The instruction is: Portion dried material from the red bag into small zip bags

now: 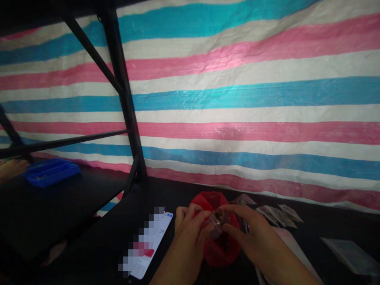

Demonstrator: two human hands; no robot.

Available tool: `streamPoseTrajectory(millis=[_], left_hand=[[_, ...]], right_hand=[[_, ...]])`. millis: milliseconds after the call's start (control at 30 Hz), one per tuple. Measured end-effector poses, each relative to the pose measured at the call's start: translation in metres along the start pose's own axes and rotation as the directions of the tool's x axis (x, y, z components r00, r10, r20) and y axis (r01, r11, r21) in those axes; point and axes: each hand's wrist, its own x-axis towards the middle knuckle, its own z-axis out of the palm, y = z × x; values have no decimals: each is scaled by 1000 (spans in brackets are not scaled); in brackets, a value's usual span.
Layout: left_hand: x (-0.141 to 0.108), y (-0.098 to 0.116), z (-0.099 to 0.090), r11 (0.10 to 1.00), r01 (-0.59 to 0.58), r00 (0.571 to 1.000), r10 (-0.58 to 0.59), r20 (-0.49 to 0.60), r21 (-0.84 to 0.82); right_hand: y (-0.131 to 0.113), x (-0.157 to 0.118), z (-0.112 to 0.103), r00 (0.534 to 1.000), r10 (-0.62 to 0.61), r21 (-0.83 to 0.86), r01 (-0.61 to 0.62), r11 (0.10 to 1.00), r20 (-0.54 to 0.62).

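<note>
sheet [252, 95]: pink, blue, white stripes | bag [221, 255]: red | tray [55, 178]: blue | table [166, 198]: black | frame [128, 114]: black

My left grip [190, 229] and my right grip [253, 227] are plain human hands, bare from the fingers back to the wrists. My fingers are slim, with rounded knuckles; in this dim light my nails and finer creases are too dark to make out. My left forearm [177, 263] and right forearm [283, 257] are bare too, smooth in outline, each broadening from the wrist toward the lower edge of the view, where it is cut off.
</note>
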Motion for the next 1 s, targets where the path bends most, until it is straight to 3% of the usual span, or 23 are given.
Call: streamPoseTrajectory(millis=[133,300,433,567,633,833,1000], left_hand=[[4,10,3,1000,-1,998,1,-55,-5],[7,4,9,999,-41,996,42,-74,14],[5,0,15,998,-50,993,53,-103,30],[2,-2,15,996,-84,992,84,-98,3],[3,-4,14,997,-81,993,80,-88,2],[4,-5,11,987,-93,992,80,-100,-133],[4,4,9,985,-47,994,31,-101,-165]], right_hand=[[-11,-5,-1,998,10,-6,-9,1000,65],[-11,-4,2,993,-54,15,52,999,110],[-4,-1,9,994,-94,199,83,976,47],[-8,-4,13,985,-70,498,-18,867,158],[-11,-4,15,978,-78,565,-46,824,193],[-14,-3,14,984,-70,515,-25,857,164],[-17,-6,-1,995,-38,314,8,950,92]])
